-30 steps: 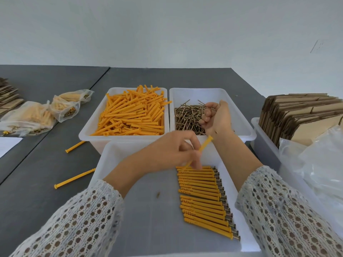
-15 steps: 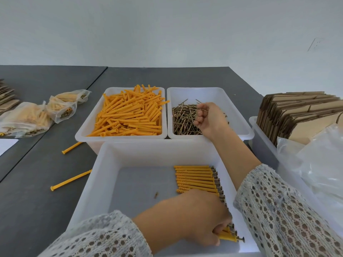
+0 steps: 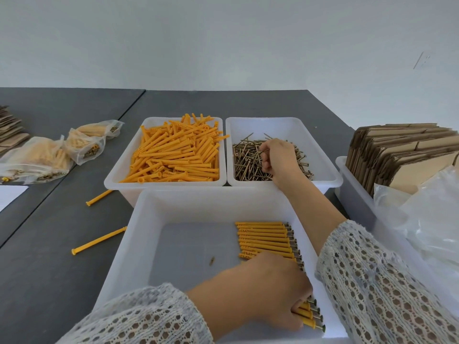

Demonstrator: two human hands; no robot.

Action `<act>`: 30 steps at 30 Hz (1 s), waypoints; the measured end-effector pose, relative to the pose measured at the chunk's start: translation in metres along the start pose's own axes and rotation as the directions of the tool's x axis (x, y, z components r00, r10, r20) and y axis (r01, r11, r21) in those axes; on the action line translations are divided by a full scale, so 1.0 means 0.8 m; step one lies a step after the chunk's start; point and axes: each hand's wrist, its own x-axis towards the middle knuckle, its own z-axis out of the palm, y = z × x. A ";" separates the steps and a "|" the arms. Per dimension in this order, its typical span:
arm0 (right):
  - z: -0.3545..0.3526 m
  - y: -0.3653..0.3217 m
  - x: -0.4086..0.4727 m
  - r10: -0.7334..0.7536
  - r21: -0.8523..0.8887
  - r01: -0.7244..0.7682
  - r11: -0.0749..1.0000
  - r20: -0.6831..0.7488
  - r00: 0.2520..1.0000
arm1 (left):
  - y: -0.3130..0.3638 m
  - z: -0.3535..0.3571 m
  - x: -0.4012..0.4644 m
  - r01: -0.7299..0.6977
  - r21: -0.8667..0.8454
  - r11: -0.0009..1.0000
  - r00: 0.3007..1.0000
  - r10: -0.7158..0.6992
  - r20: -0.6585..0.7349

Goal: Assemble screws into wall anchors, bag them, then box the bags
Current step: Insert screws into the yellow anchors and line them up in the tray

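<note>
Assembly is in hand, we judge: our left hand [image 3: 268, 291] grips a finished anchor [image 3: 306, 319] at the near end of the row [image 3: 263, 238] in the front tray [image 3: 139, 244], our right hand [image 3: 278, 157] curls over the screws [image 3: 246, 160], next needing one screw pinched out.

The counter [image 3: 49, 269] is dark grey, under a pale grey-white wall [image 3: 223, 40]. Three trays are translucent white: the far left tray [image 3: 119, 170] is heaped with bright orange-yellow anchors [image 3: 178, 155], the far right tray [image 3: 327, 170] holds dull brass-brown screws [image 3: 246, 157], and the near tray [image 3: 139, 244] carries a row of the same orange-yellow assembled anchors [image 3: 263, 238] with dark metal screw heads. Two loose anchors [image 3: 99, 240] on the counter are orange-yellow too. The sleeves [image 3: 372, 281] are a whitish open-knit with a honeycomb hole pattern. The cardboard stack [image 3: 402, 155] is brown; the filled bags [image 3: 84, 147] are clear and hazy, showing pale yellow.
</note>
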 end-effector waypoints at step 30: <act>-0.007 0.014 0.000 0.064 -0.952 0.158 0.261 0.181 0.981 | -0.160 -0.054 -0.048 0.803 -0.203 0.561 0.279 -0.654 -0.703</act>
